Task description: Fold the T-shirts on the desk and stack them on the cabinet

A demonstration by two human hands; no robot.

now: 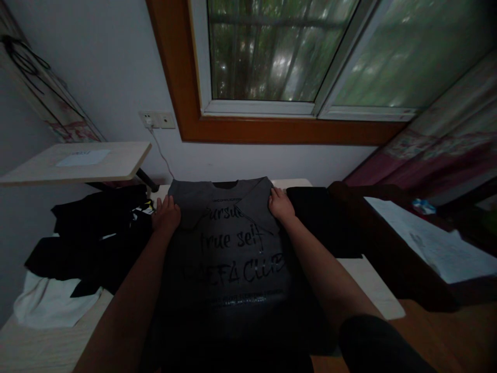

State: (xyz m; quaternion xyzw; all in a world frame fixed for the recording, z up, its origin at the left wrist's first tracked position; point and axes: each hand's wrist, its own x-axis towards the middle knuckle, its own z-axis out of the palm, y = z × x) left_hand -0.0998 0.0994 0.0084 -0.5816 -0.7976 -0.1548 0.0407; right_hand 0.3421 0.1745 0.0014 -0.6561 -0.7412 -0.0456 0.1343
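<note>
while a person's dark sleeve (376,336) and bare forearms frame the foreground, the lower part of a dark grey t-shirt (233,254) falls away into shadow at the near side, its hem too dim to make out. farther up, the shirt lies front up on a pale tabletop (375,287), squarely between the two arms, its dark lettering reading in part "true self" and "club."

at the shirt's far end, the left hand (166,215) rests at one shoulder edge and the right hand (281,203) at the other, fingers close together on both; whether either grip pinches the cloth or merely presses it cannot be told. the work looks partway along: the garment is spread fairly flat, the neckline points away from the wearer of the camera, and the short sleeves appear turned in over the chest. the body, judged by its visible length, has yet to be doubled over, and the shoulder edges remain under the hands.

beside the left arm sits a loose heap of black clothing (104,217) with a white garment (50,305) at its near edge; beyond the right hand lies a flatter black cloth (318,217). past them stand a raised board (120,160), a wall socket (157,119) and a wood-framed window (267,62).
</note>
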